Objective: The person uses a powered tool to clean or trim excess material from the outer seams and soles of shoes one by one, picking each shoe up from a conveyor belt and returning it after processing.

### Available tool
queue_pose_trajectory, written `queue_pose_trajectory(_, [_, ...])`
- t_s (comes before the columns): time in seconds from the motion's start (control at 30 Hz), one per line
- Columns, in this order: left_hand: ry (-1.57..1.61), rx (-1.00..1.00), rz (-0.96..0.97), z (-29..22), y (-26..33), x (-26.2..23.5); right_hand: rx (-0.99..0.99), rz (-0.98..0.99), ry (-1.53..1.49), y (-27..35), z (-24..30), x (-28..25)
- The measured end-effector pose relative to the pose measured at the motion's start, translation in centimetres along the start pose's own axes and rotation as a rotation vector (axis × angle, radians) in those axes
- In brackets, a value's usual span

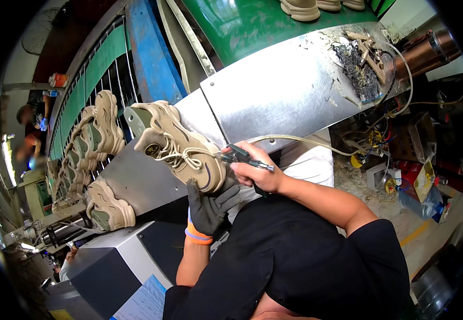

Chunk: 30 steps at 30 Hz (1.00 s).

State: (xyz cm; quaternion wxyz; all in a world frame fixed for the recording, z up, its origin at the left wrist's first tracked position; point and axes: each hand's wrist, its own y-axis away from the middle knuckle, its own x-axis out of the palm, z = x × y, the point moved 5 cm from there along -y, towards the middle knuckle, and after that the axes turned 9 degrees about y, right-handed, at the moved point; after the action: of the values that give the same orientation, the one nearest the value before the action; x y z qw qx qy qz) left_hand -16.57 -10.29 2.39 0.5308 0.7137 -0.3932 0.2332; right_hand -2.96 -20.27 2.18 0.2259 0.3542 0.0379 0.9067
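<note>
From here I see a beige lace-up sneaker (204, 169) just left of the frame's centre, at the steel bench (274, 96)'s edge. The gloved left hand (210, 209), thumb and fingers spread, is against its toe from below. The bare right hand (270, 178) has its fingers wrapped around a dark green hand tool (239, 153), tip by the toe. A pale hose (306, 140) curves rightward; more beige sneakers (103, 125) line the left side.
</note>
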Motion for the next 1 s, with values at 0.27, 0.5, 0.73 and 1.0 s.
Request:
queue_pose_trajectory(0.27, [-0.036, -0.113, -0.001, 1.7, -2.1, 2.3, 0.106, -0.08, 0.147, 2.2, 3.8, -1.0])
queue_pose_trajectory(0.5, [-0.021, -0.16, 0.163, 2.3, -5.1, 5.2, 0.019, -0.203, 0.272, 2.1, 5.9, -0.6])
queue_pose_trajectory(0.73, [0.023, -0.102, 0.213, 2.1, -8.7, 5.1, -0.194, -0.369, 0.546, 2.6, 3.1, -1.1])
queue_pose_trajectory(1.0, [-0.513, 0.225, 0.417, -1.2, -8.8, 6.7, -0.19, -0.256, 0.343, 0.1, 4.3, -3.4])
